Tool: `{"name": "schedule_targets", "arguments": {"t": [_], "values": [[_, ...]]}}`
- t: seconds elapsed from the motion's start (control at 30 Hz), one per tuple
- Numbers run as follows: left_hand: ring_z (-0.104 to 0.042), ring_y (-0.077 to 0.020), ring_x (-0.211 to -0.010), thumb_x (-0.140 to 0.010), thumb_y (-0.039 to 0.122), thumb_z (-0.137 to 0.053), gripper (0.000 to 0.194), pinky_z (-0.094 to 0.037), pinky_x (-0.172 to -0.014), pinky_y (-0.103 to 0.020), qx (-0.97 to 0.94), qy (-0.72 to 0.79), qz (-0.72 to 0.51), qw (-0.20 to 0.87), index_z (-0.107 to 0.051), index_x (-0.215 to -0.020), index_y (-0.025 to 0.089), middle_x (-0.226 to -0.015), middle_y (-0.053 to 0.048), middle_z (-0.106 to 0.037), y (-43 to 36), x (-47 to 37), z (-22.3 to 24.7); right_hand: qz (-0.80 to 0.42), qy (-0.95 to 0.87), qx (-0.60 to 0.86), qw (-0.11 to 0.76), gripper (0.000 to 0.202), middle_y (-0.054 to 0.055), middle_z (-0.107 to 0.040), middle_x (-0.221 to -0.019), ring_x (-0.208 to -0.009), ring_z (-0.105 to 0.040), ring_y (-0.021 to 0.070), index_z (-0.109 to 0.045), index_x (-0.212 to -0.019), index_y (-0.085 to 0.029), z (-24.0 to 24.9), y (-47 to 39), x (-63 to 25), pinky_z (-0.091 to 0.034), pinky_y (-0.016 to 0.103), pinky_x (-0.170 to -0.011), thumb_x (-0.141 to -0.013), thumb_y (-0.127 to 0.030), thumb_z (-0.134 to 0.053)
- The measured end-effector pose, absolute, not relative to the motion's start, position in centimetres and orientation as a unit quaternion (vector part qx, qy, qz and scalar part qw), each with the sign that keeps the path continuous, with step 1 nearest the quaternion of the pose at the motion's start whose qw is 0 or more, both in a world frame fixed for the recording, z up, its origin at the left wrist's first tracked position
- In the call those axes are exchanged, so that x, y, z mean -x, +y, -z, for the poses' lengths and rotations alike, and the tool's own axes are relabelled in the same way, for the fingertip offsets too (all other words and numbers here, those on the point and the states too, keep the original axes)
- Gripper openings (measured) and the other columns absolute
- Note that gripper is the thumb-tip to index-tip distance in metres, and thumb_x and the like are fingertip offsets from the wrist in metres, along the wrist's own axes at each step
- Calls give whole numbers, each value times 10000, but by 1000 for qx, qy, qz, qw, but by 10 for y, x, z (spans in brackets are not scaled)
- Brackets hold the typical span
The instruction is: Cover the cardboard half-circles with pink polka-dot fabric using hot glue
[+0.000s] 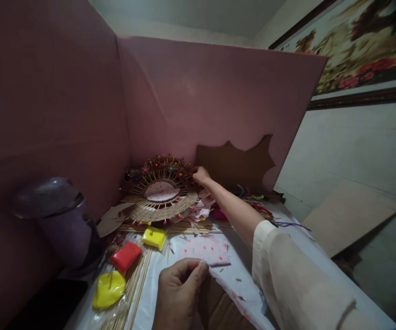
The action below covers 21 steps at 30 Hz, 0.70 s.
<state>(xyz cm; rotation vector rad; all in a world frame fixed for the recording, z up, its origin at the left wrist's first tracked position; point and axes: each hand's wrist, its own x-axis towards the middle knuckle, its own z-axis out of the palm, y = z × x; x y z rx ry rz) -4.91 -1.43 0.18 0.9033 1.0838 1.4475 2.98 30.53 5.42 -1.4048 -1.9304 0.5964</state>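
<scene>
Near the bottom centre, my left hand (180, 288) pinches the corner of a thin pale cloth strip (230, 291) with small coloured spots; brown cardboard (225, 307) lies under it. My right hand (201, 175) is stretched forward to the right edge of a round woven piece (165, 212) with radiating sticks and coloured beads. Its fingers are closed, and what they hold, if anything, is too small to tell. A spotted pink cloth (162, 191) sits in the ring's middle. Between the hands lies a folded spotted cloth (206, 250).
Yellow (154, 238) and red (126, 256) clay packs, another yellow lump (109, 289) and thin sticks (139, 286) lie at the left. Behind them stands a lidded purple container (69, 233). Pink panels (198, 101) and a jagged brown cardboard (232, 167) stand behind.
</scene>
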Motion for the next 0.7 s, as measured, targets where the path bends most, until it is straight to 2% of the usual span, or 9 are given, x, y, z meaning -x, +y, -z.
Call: {"name": "schedule_targets", "arguments": {"t": [0.23, 0.47, 0.7], "values": [[-564, -182, -551, -590, 426, -750, 275, -437, -548, -272, -377, 455, -608, 530, -726, -576, 153, -522, -45, -645, -9, 49, 14, -227, -744, 534, 332, 299, 75, -574, -1143, -958, -594, 216, -548, -1147, -148, -43, 315, -25, -511, 401, -794, -892, -305, -545], [-538, -147, -538, -587, 369, -772, 222, -402, -541, -243, -340, 439, -628, 545, -735, -596, 151, -517, -27, -643, -6, 46, 22, -201, -781, 514, 292, 295, 77, -574, -1146, -953, -595, 212, -551, -1144, -148, -37, 306, -26, -513, 396, -788, -890, -298, -549], [-542, -149, -560, -569, 346, -783, 209, -405, -555, -240, -336, 431, -634, 547, -735, -588, 144, -539, -38, -664, -8, 44, 15, -113, -840, 467, 253, 286, 77, -571, -1154, -999, -576, 218, -560, -1135, -161, -63, 277, -38, -480, 407, -837, -894, -313, -538]]}}
